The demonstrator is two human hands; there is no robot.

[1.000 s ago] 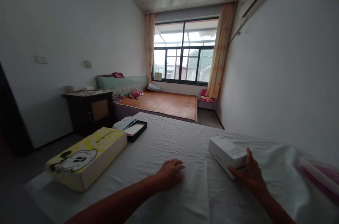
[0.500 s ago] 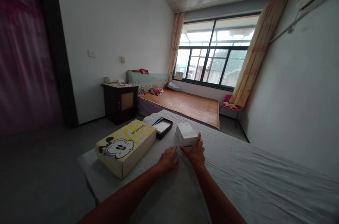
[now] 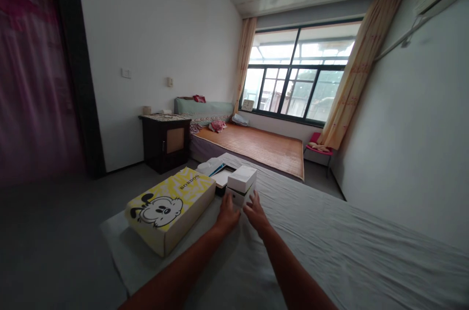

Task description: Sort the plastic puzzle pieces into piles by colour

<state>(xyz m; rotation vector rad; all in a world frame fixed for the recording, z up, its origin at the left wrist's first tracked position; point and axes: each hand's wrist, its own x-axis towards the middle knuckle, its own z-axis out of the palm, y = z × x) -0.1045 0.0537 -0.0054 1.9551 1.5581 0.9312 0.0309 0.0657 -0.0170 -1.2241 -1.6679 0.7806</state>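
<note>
Right of centre, the table draped in wrinkled grey-white cloth (image 3: 330, 236) affords a wide open lane from the right hand (image 3: 255, 213) to the frame's right edge. Lower left, the long yellow-and-white cardboard box printed with a cartoon dog (image 3: 170, 208) obstructs; a cloth strip beside it narrows upward. At centre, the shallow black open box (image 3: 220, 191) blocks passage left of the small white rectangular box (image 3: 242, 180); contact indeterminable.
</note>
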